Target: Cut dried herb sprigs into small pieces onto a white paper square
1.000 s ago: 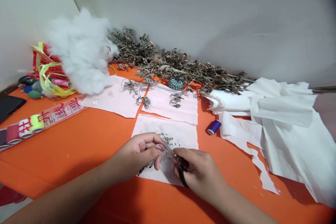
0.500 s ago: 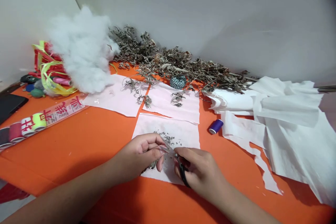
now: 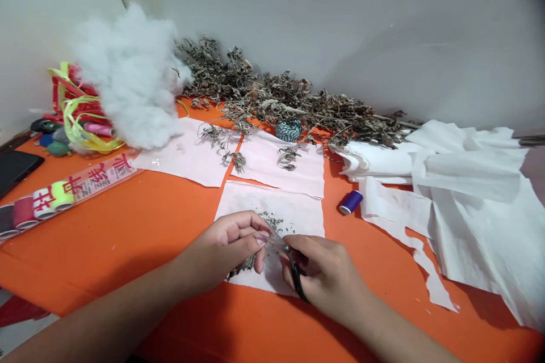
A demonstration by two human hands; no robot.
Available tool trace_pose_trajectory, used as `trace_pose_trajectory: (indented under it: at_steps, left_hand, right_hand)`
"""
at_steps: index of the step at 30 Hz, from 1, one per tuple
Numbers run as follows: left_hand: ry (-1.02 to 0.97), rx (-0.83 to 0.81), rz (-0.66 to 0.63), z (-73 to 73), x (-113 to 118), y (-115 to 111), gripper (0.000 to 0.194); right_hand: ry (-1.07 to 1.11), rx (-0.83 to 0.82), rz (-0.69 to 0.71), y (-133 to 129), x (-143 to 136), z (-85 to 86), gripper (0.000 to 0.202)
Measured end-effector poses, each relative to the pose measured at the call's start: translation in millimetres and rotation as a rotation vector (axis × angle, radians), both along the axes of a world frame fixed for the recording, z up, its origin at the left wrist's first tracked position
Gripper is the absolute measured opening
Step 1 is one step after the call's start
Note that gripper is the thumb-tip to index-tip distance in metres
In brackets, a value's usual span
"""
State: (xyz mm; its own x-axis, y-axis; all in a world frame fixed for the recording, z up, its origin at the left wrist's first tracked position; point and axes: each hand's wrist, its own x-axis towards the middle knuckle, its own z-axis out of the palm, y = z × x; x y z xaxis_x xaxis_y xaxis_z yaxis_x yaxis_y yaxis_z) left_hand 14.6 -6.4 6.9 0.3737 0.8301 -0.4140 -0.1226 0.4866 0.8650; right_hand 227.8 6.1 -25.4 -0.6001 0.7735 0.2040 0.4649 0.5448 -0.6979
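Observation:
My left hand (image 3: pixel 238 241) is closed around a small bunch of dried leaves (image 3: pixel 244 267), which pokes out below its fingers. In my right hand (image 3: pixel 326 272) are scissors (image 3: pixel 294 272) with black handles; their blades reach to the left fingertips, and my fingers partly cover them. Both hands are over a white cloth square (image 3: pixel 306 215) near the front of the table. Dark leaf bits (image 3: pixel 272 221) lie scattered on that cloth, just beyond the blades.
Dried plant stalks (image 3: pixel 272 96) line the wall, with a twine ball (image 3: pixel 288 130) before them. White stuffing (image 3: pixel 131 79), ribbons (image 3: pixel 76 119) and a thread-spool pack (image 3: pixel 63 195) sit left. A purple spool (image 3: pixel 351 202) and crumpled white fabric (image 3: pixel 472 210) are right.
The hands stay almost in place, with the scissor blades still at the left fingertips. The whole view has shifted very slightly.

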Motion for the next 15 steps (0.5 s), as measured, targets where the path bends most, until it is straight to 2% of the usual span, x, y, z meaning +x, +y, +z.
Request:
trace_pose_trajectory:
  at_steps: [6, 15]
  left_hand:
    - [0.034, -0.009, -0.033, 3.6, 1.7, 0.5, 0.008]
    - [0.075, 0.0, -0.086, -0.8, -0.9, -1.3, 0.006]
  right_hand:
    - [-0.009, 0.004, 0.011, -1.6, 0.1, 0.4, 0.02]
    - [-0.02, -0.012, 0.023, 0.0, 3.5, -2.8, 0.023]
